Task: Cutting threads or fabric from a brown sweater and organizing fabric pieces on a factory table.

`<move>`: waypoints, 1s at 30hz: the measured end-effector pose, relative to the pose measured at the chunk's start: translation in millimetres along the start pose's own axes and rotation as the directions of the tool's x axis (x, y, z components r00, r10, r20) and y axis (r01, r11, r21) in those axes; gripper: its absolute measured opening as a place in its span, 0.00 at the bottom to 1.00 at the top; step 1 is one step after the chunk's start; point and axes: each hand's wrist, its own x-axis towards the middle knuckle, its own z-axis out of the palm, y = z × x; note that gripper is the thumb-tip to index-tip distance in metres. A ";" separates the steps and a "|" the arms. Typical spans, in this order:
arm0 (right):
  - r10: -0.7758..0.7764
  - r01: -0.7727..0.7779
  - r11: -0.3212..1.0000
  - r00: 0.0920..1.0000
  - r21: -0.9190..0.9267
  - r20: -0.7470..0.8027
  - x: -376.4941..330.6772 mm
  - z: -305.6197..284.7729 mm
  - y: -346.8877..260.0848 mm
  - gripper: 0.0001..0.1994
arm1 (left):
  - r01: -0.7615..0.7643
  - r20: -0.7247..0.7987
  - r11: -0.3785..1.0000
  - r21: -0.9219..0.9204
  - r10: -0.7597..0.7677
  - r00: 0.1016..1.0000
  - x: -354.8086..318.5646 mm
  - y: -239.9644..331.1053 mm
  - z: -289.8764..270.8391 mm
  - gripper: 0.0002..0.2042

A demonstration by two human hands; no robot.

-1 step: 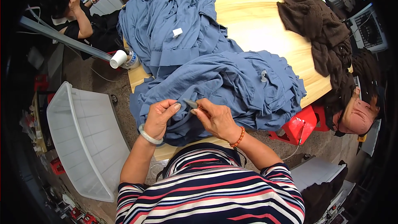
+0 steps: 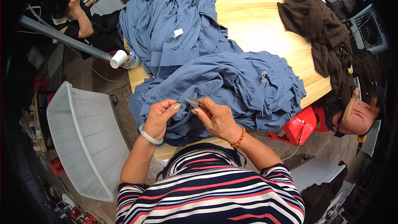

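Observation:
A heap of blue fabric garments (image 2: 232, 79) lies along the near side of the table in front of me. My left hand (image 2: 158, 118), with a pale bangle at the wrist, pinches a bit of this cloth between thumb and forefinger. Just to the right, my right hand (image 2: 219, 121) is closed around small thread snips (image 2: 192, 102). Their pointed metal blades aim at the left fingertips, close above the cloth; most of the handle is hidden in my palm. A second blue pile (image 2: 178, 12) with a white tag (image 2: 178, 32) sits farther back.
Dark brown knitwear (image 2: 315, 29) hangs over the right edge of the wooden table (image 2: 244, 0). A translucent bin (image 2: 103, 137) stands left, below a paper cup (image 2: 119, 59) and metal bar (image 2: 66, 37). A red stool (image 2: 296, 125) is right; people sit at upper left and far right.
The snips' blades have tilted slightly in my right hand and look lighter. Both hands stay almost in place, and the blue cloth lies as before.

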 end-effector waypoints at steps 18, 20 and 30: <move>0.162 -0.162 0.987 0.987 -0.010 -0.007 -2.9 -40.9 25.1 0.11 | 0.194 -0.140 0.081 0.978 -0.432 0.891 -115.6 2.1 -63.9 0.12; 0.114 -0.111 0.988 0.993 -0.104 0.019 0.6 -34.9 25.3 0.13 | 0.203 -0.199 0.051 0.978 -0.073 0.977 -125.0 -17.9 -70.5 0.13; 0.257 -0.248 0.905 0.966 -0.347 -0.023 28.7 -24.5 62.2 0.34 | 0.206 -0.738 0.947 0.249 0.048 0.673 -103.2 -203.3 -50.3 0.59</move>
